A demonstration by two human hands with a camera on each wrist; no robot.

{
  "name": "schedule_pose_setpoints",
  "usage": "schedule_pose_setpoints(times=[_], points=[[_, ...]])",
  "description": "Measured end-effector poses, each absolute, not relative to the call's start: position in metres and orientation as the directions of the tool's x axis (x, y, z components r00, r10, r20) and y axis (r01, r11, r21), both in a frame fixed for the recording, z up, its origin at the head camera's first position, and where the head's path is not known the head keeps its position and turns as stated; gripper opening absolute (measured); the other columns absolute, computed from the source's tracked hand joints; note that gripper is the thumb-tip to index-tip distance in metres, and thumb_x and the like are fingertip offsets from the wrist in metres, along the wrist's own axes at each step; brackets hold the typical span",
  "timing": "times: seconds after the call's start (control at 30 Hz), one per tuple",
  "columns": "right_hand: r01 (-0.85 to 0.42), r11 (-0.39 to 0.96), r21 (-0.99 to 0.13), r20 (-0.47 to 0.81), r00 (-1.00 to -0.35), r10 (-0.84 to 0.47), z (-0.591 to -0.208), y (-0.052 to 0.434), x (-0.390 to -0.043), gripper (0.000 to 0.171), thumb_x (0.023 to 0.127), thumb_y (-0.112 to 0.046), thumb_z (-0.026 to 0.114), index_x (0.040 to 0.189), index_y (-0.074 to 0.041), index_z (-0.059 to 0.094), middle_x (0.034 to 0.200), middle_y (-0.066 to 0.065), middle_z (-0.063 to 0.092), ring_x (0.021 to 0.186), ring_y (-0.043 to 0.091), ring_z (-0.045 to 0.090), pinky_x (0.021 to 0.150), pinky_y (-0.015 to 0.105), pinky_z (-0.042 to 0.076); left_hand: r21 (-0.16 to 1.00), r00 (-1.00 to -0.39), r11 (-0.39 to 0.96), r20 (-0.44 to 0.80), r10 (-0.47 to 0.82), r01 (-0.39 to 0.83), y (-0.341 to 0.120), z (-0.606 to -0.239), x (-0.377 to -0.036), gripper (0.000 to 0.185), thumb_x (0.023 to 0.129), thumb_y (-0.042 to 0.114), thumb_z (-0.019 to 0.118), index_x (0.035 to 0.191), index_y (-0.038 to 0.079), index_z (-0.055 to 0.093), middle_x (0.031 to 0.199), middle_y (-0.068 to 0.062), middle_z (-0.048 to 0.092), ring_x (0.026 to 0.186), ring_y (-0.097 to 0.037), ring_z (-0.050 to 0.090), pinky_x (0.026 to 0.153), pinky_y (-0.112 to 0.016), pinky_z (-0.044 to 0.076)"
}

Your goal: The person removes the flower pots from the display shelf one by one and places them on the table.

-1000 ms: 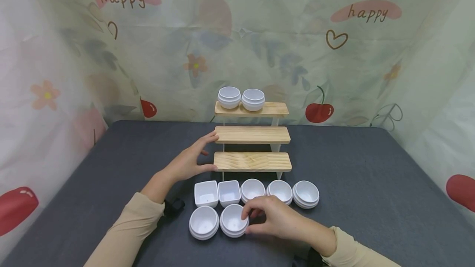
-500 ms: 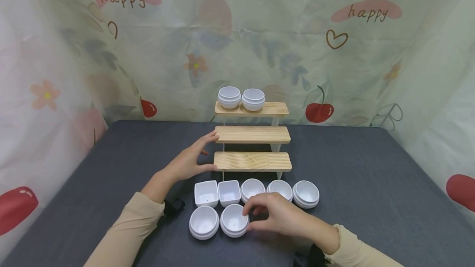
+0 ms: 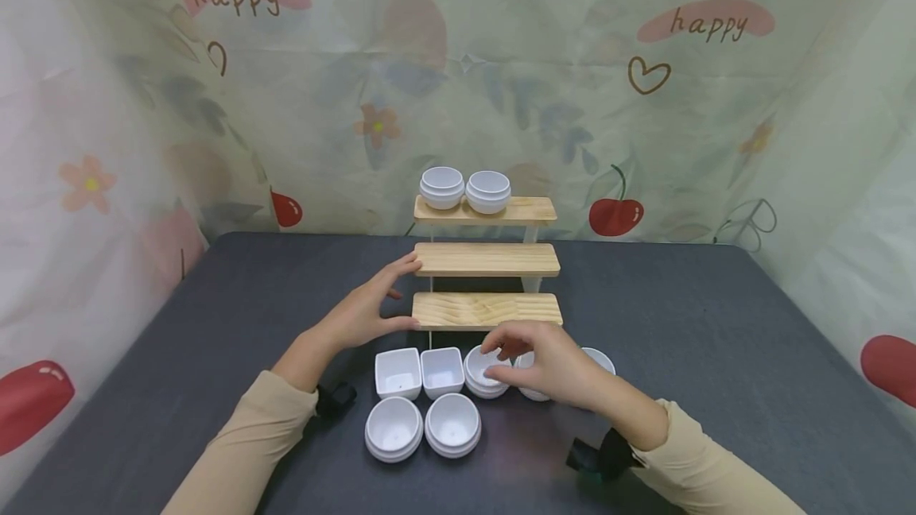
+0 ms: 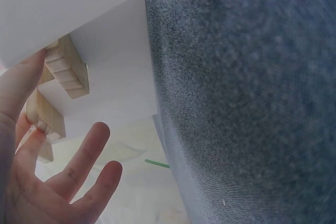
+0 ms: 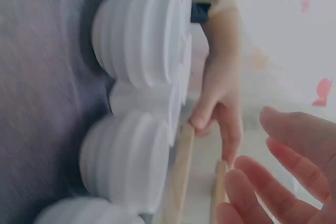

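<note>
My left hand (image 3: 365, 308) is at the left side of a three-tier wooden stand (image 3: 487, 261). Its thumb touches the end of the bottom shelf (image 4: 71, 69) and a finger touches the middle shelf (image 4: 44, 114); the other fingers spread free. Above the back row of white dishes hovers my right hand (image 3: 540, 364), fingers loosely bent around nothing. Beneath it are round bowls (image 3: 481, 380), partly covered by the hand. Two round bowls (image 3: 393, 429) (image 3: 452, 425) stand in front. Ridged sides of the round bowls (image 5: 126, 161) show in the right wrist view, looking stacked.
Two square white dishes (image 3: 397, 373) (image 3: 442, 372) stand at the left of the back row. On the top shelf (image 3: 533, 211) sit two white round bowls (image 3: 441, 187) (image 3: 489, 192). A dark cloth (image 3: 680, 340) covers the table; a printed curtain (image 3: 501, 102) hangs behind.
My right hand has left the front right bowl, which stays in place, and has moved up and slightly right over the back row. The left hand has not moved.
</note>
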State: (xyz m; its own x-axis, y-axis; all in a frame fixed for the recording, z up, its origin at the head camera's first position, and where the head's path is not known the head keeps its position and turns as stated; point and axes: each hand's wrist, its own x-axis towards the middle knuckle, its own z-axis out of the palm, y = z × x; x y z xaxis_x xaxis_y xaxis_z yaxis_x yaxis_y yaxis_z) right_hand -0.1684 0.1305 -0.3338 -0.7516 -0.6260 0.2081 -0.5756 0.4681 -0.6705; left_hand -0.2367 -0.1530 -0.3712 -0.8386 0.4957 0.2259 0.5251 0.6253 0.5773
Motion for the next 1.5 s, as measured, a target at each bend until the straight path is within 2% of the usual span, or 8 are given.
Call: schedule_pose_setpoints(times=[0.5, 0.73, 1.03, 1.2, 1.5], points=[[-0.508, 0.532, -0.677, 0.302, -0.851, -0.429, -0.308, 0.139, -0.206, 0.024, 0.083, -0.012, 0.07, 0.105, -0.005, 0.065, 0.098, 0.011, 0.069, 0.081, 0.014, 0.065, 0.078, 0.027, 0.056, 0.583, -0.846, 0.631, 0.212, 0.49, 0.512, -0.153, -0.37, -0.237, 0.088, 0.077, 0.023, 0.077, 0.147, 0.016, 0.024, 0.158, -0.006, 0.017, 0.111, -0.035, 0.06, 0.093, -0.051, 0.049], [-0.486, 0.54, -0.687, 0.346, -0.873, -0.344, -0.3, 0.141, -0.228, 0.026, 0.084, -0.012, 0.068, 0.108, -0.002, 0.063, 0.103, 0.014, 0.069, 0.089, 0.024, 0.068, 0.08, 0.037, 0.057, 0.586, -0.845, 0.63, 0.209, 0.492, 0.511, -0.153, -0.371, -0.237, 0.088, 0.077, 0.023, 0.076, 0.147, 0.017, 0.024, 0.158, -0.006, 0.016, 0.111, -0.036, 0.059, 0.094, -0.05, 0.049], [-0.446, 0.537, -0.716, 0.369, -0.895, -0.251, -0.288, 0.139, -0.258, 0.035, 0.085, -0.012, 0.067, 0.118, -0.002, 0.058, 0.112, 0.021, 0.065, 0.097, 0.033, 0.065, 0.085, 0.045, 0.054, 0.585, -0.851, 0.637, 0.199, 0.486, 0.501, -0.154, -0.372, -0.238, 0.088, 0.077, 0.023, 0.076, 0.147, 0.018, 0.024, 0.158, -0.006, 0.015, 0.112, -0.034, 0.059, 0.094, -0.049, 0.05], [-0.399, 0.542, -0.74, 0.359, -0.915, -0.183, -0.285, 0.135, -0.272, 0.042, 0.085, -0.015, 0.068, 0.124, -0.006, 0.055, 0.117, 0.021, 0.062, 0.099, 0.034, 0.064, 0.081, 0.045, 0.056, 0.59, -0.847, 0.628, 0.205, 0.491, 0.507, -0.154, -0.372, -0.238, 0.088, 0.077, 0.022, 0.076, 0.147, 0.017, 0.024, 0.158, -0.006, 0.015, 0.112, -0.035, 0.059, 0.094, -0.049, 0.05], [-0.344, 0.531, -0.774, 0.323, -0.937, -0.136, -0.283, 0.125, -0.287, 0.053, 0.086, -0.021, 0.068, 0.134, -0.014, 0.048, 0.128, 0.02, 0.055, 0.105, 0.035, 0.062, 0.084, 0.047, 0.055, 0.586, -0.841, 0.623, 0.216, 0.496, 0.518, -0.154, -0.373, -0.239, 0.088, 0.077, 0.022, 0.076, 0.147, 0.017, 0.024, 0.158, -0.006, 0.016, 0.111, -0.035, 0.06, 0.094, -0.049, 0.05]])
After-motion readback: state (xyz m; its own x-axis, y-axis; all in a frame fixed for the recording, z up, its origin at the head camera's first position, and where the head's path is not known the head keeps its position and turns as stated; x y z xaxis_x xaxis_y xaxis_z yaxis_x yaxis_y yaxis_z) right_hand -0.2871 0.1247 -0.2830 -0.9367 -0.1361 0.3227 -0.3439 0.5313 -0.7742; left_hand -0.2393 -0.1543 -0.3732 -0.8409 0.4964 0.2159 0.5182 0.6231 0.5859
